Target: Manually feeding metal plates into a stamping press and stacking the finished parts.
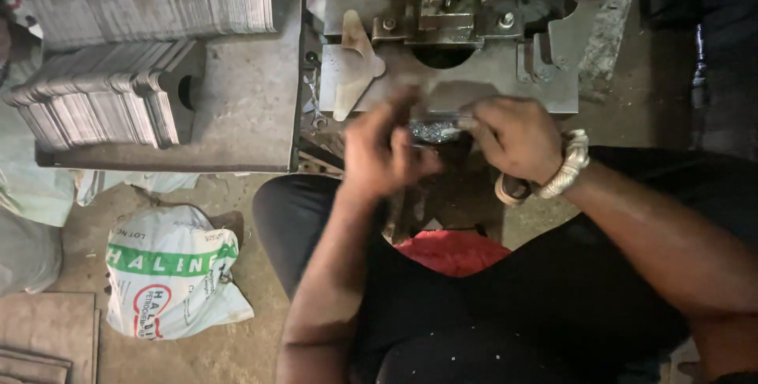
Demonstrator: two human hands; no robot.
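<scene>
My left hand (383, 151) and my right hand (513, 139) meet in front of a grey metal press machine (466, 29). Between them lies a small shiny metal piece (433, 130). My right hand's fingers pinch its right end. My left hand is blurred with motion, its fingers curled beside the piece's left end; whether it grips the piece is unclear. A thick white band sits on my right wrist. A curved flat metal blank (353, 68) rests on the machine's plate just above my left hand.
Rows of stacked thin metal plates (118, 60) fill a steel tray (245, 116) at the left. A white printed sack (170, 269) lies on the floor at lower left. Red cloth (454, 251) shows at my lap. Flat boards (43, 337) lie at the bottom left corner.
</scene>
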